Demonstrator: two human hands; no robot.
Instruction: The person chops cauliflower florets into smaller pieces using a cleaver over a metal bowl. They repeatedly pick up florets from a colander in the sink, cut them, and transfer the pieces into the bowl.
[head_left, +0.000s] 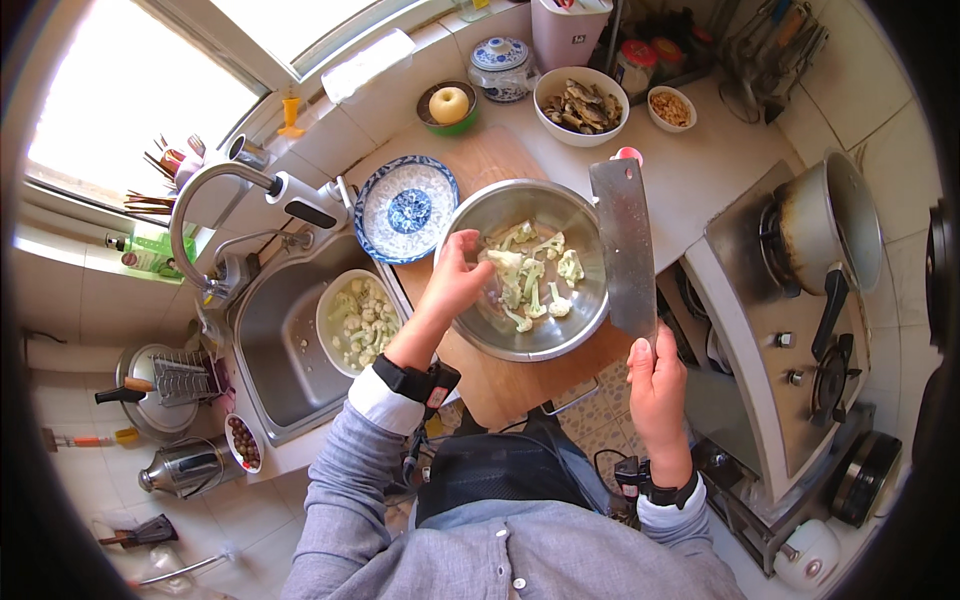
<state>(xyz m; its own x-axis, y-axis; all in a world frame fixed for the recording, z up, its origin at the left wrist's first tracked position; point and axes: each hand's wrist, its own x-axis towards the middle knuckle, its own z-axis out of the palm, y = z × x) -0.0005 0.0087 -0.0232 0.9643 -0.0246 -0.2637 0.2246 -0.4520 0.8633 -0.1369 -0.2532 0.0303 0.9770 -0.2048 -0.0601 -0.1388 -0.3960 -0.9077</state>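
Note:
A steel bowl (525, 345) with cauliflower florets (532, 277) in it stands on a wooden cutting board (491, 382). My left hand (454, 277) is over the bowl's left rim, its fingers apart beside the florets; no piece shows in its grasp. By the handle, my right hand (658, 375) grips a cleaver (626, 247), whose broad blade points away from me along the bowl's right rim. A white bowl (324, 319) of cut cauliflower in water sits in the sink, left of my forearm.
A blue-patterned plate (409, 210) lies between faucet (225, 169) and steel bowl. Behind are a green bowl (452, 127) holding a round pale fruit, a white bowl (581, 138) of dried brown food and a small bowl (672, 106). A pot (817, 225) stands on the gas stove (750, 300) at right.

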